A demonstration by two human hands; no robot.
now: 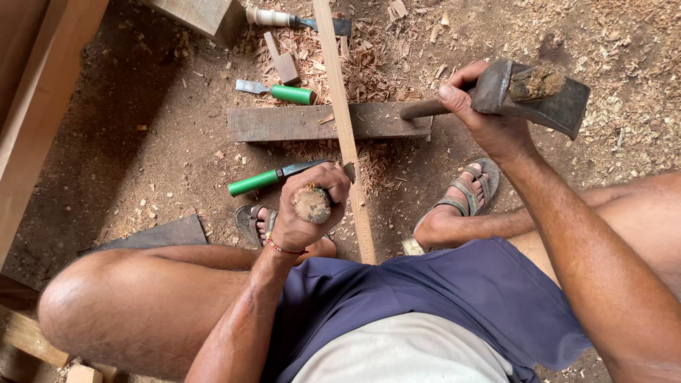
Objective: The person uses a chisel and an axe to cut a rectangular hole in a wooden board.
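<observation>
Two hands: both clamped on tools.
Strip (pixel 345 135): pale narrow wood, long axis 12-to-6, across dark plank (pixel 284 122).
Right hand (pixel 489 117): grips axe-head hammer (pixel 539 96), raised at 2 o'clock.
Left hand (pixel 312 206): fisted around chisel (pixel 312 204), frayed butt up, beside strip.
</observation>
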